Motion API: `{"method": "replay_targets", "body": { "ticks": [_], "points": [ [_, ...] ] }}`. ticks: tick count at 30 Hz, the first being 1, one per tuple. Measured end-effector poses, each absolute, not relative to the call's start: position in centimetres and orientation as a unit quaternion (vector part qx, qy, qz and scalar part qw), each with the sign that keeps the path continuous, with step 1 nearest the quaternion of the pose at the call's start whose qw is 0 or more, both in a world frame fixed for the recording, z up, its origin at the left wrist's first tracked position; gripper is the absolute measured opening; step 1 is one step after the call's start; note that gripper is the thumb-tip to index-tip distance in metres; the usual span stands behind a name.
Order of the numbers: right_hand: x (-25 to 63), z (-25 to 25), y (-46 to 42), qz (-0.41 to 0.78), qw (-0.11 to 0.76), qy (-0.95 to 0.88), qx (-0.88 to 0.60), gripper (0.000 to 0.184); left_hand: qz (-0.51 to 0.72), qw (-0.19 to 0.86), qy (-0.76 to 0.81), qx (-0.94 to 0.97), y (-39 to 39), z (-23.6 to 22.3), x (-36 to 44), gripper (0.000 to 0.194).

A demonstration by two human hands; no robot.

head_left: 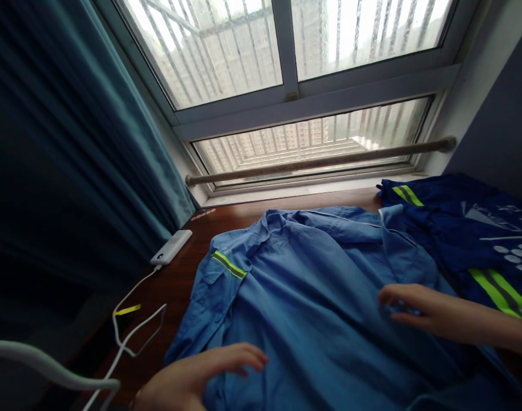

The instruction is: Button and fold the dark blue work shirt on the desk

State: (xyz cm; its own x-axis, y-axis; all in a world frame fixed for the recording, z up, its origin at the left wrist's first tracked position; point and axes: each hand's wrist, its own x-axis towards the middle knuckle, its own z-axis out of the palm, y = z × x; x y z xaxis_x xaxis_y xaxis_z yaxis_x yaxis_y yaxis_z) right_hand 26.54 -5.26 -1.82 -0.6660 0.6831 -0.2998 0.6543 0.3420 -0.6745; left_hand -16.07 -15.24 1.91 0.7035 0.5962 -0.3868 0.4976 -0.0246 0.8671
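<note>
A light blue work jacket with a yellow-green reflective strip lies spread on a brown wooden surface, its collar toward the window. My left hand hovers at or just over the jacket's lower left part, fingers stretched and nothing in it. Over the right side of the jacket is my right hand, thumb and fingers apart, with blue cloth visible in the gap. Whether either hand touches the fabric I cannot tell. The jacket's lower edge runs out of view.
A darker blue garment with reflective strips and white print lies at the right, against the jacket. On the left, a white power bank is plugged into a white cable. A blue curtain hangs beside the window, and a rail crosses it.
</note>
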Motion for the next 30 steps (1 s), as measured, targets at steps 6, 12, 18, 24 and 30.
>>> {"method": "replay_targets", "body": {
  "ticks": [6, 12, 18, 24, 30],
  "points": [
    [20.2, -5.9, 0.9, 0.196, 0.123, -0.900, -0.368, 0.050, 0.047, 0.287, 0.637, 0.714, -8.3, -4.4, -12.5, 0.071],
    [16.4, -10.3, 9.0, 0.094, 0.019, -0.857, -0.506, 0.061, -0.020, 0.145, 0.757, 0.637, 0.3, -9.4, -10.5, 0.079],
    [19.1, -11.6, 16.3, 0.073, 0.035, -0.780, -0.620, 0.062, 0.004, 0.146, 0.719, 0.680, 8.2, -10.6, -13.6, 0.081],
    [19.7, -11.6, 17.9, 0.037, 0.065, -0.766, -0.638, 0.057, 0.028, 0.132, 0.707, 0.694, 13.7, -10.7, -14.7, 0.075],
    [19.9, -9.9, 15.1, -0.078, 0.127, -0.785, -0.601, 0.044, 0.144, 0.042, 0.697, 0.701, 13.3, -11.7, -14.3, 0.065]
  ]
}}
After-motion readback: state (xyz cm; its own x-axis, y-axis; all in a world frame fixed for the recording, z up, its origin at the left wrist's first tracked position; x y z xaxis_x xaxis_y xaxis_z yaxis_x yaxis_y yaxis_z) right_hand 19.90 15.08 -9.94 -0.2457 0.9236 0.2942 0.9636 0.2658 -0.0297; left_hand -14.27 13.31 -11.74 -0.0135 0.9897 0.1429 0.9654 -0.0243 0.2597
